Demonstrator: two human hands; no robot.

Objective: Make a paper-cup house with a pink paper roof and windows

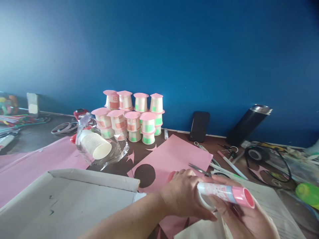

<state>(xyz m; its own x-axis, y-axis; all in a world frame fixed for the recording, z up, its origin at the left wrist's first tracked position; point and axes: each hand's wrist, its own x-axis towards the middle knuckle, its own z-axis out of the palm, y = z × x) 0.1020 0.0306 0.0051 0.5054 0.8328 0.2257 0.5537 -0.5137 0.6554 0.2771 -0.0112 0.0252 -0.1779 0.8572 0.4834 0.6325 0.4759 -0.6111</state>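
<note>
My right hand [245, 217] is closed around a glue stick [219, 192] with a pink base and a printed pale label. Its far end is against or just above a white paper cup [206, 201], most of which is hidden. My left hand [180, 194] grips that cup. A piece of pink paper [170, 176] shows just beyond the left fingers; whether it is attached to the cup I cannot tell. Below both hands lies a pink sheet [179, 154] with a round hole cut in it. Open scissors [199, 169] rest on the sheet, partly covered by my right hand.
Stacked paper-cup houses [132, 121] with pink roofs stand by the blue wall. Nested cups [96, 146] lie in clear plastic, beside a white box lid [82, 196]. A phone [199, 126], a black bottle [246, 124], a marker [231, 165] and a cable crowd the right.
</note>
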